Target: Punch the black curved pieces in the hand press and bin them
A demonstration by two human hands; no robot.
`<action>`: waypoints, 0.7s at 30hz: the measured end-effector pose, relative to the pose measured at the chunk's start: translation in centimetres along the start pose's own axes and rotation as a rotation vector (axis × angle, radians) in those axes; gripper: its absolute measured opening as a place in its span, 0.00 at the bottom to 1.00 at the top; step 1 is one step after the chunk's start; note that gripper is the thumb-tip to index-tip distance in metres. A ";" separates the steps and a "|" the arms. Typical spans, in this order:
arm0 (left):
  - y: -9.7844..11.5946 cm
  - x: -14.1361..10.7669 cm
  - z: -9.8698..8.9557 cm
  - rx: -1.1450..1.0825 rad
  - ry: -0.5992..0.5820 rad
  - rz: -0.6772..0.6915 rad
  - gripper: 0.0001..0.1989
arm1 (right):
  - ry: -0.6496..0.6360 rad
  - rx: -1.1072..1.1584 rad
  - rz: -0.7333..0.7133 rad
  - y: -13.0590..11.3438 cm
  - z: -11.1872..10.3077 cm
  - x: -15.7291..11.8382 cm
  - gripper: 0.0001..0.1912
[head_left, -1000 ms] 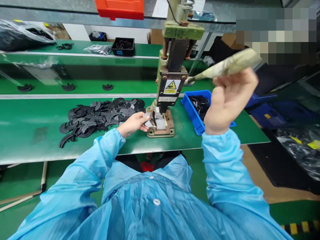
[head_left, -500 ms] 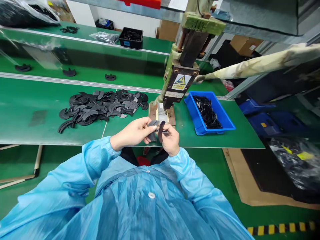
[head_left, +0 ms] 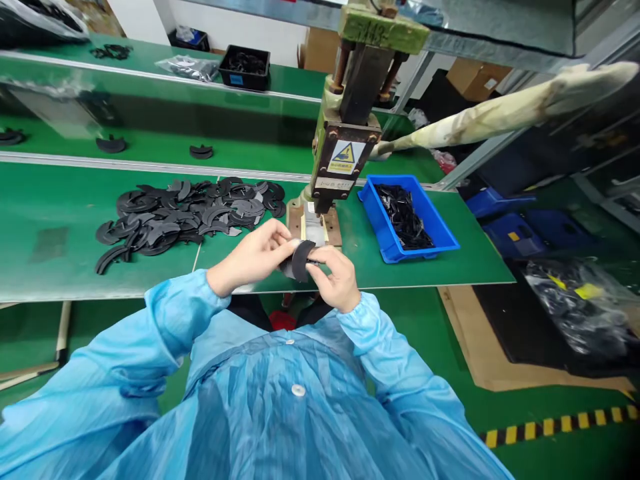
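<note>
In front of the press, my left hand (head_left: 257,259) pinches curved black plastic pieces (head_left: 301,261) between thumb and fingers. From the other side my right hand (head_left: 336,277) has its thumb and fingertips closed on them too. A dark crescent faces the camera and overlaps a greyer one behind it; whether they are joined, I cannot tell. Just beyond my hands stands a green hand press (head_left: 345,127), its ram above a small metal fixture (head_left: 314,230). Left of it lies a loose pile of black crescent pieces (head_left: 185,217) on the green table (head_left: 240,277).
A blue bin (head_left: 443,248) of small black parts stands right of the press. The press's wrapped lever (head_left: 480,117) juts out to the right. Several crescents, one a single piece (head_left: 201,152), lie on the green strip behind. A black tray (head_left: 247,83) sits farther back.
The dark crescent in my right hand has turned and moved left, from edge-on beside the greyer piece to overlapping it. The camera view has shifted slightly to the right.
</note>
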State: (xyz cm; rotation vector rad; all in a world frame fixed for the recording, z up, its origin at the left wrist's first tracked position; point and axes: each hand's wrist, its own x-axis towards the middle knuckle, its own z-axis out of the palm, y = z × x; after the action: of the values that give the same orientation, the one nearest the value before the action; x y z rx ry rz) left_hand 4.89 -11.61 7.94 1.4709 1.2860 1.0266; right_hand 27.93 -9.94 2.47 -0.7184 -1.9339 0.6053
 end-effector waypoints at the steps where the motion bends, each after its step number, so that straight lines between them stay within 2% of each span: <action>1: 0.1 -0.3 0.0 0.098 0.086 0.092 0.16 | -0.005 -0.006 -0.013 0.0 0.0 -0.1 0.06; 2: 0.2 -0.5 0.0 0.190 0.132 0.173 0.14 | -0.006 -0.010 -0.023 0.1 0.0 -0.1 0.06; 3: 0.4 -0.8 0.0 0.265 0.128 0.232 0.13 | -0.006 -0.013 -0.031 0.1 0.0 -0.2 0.07; 5: 0.8 -1.3 0.3 0.338 0.033 0.271 0.16 | -0.008 -0.019 -0.046 0.2 0.1 -0.3 0.07; 7: 1.2 -1.7 0.8 0.339 -0.028 0.241 0.19 | -0.013 -0.028 -0.059 0.2 0.1 -0.3 0.07; 12: 1.3 -1.6 1.6 0.229 -0.015 0.093 0.23 | -0.006 -0.044 -0.079 -0.1 -0.1 -0.4 0.06; 18: 0.1 -0.4 1.8 -0.149 -0.230 -0.095 0.31 | 0.106 0.039 -0.034 -0.5 -0.2 -1.1 0.06; 21: 0.3 -0.5 2.1 -0.065 -0.184 -0.086 0.29 | 0.071 0.020 -0.029 -0.3 -0.1 -1.2 0.06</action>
State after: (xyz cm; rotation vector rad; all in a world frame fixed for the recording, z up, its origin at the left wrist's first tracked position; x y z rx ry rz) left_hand 6.89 -12.35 7.71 1.4136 1.1636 0.8478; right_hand 28.36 -10.93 1.97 -0.6887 -1.8669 0.5733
